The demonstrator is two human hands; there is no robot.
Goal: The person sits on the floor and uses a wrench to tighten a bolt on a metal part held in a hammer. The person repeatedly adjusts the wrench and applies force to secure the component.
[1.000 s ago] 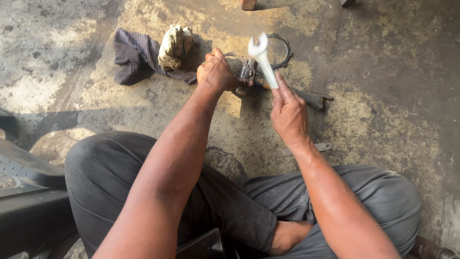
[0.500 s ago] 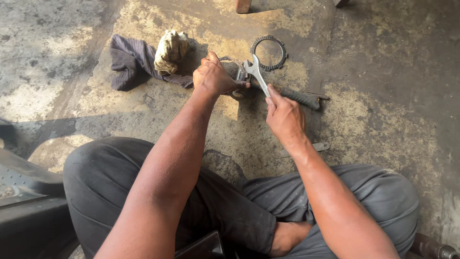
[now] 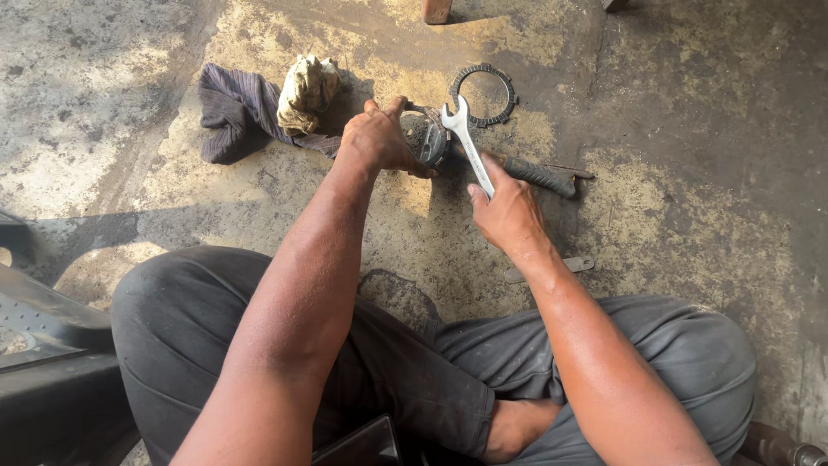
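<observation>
I sit cross-legged on a stained concrete floor. My left hand [image 3: 379,138] grips a round dark metal part [image 3: 429,140] held against the floor. My right hand [image 3: 509,211] holds a silver open-end wrench [image 3: 466,142] by its shaft, with the wrench's jaw up beside the metal part. Whether the jaw sits on a nut is hidden by the part and my fingers.
A toothed dark ring plate [image 3: 483,95] lies just beyond the part. A black-handled tool [image 3: 539,177] lies to the right, a small flat metal strip [image 3: 552,269] near my right forearm. A dark cloth [image 3: 237,112] and a dirty rag ball [image 3: 309,91] lie at left. A black moulded panel [image 3: 43,345] sits by my left knee.
My right hand has lowered the wrench from a raised position down to the metal part. My left hand stays on the part.
</observation>
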